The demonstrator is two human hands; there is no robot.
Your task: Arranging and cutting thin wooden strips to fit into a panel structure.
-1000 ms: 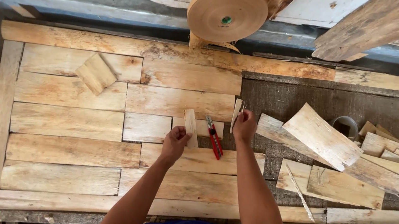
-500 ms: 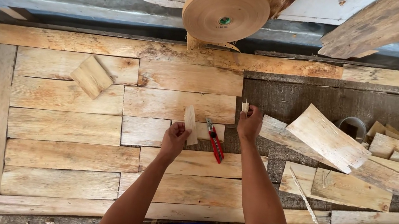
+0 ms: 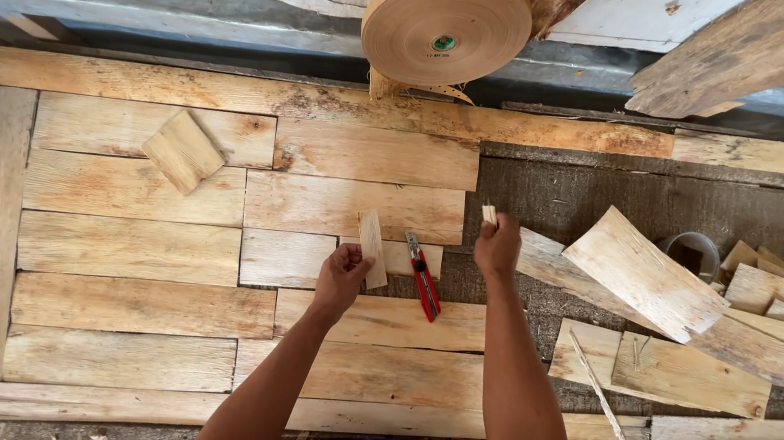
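Head view | left hand: fingers curled shut round a thin pale wood veneer strip, held upright over the flat veneer sheet layout | right hand: fingertips pinched on a small pale wood scrap | red utility knife: lying between the hands, untouched.

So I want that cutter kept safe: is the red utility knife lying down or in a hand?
Lying down. The red utility knife rests flat on the boards between the left hand and right hand, touched by neither.
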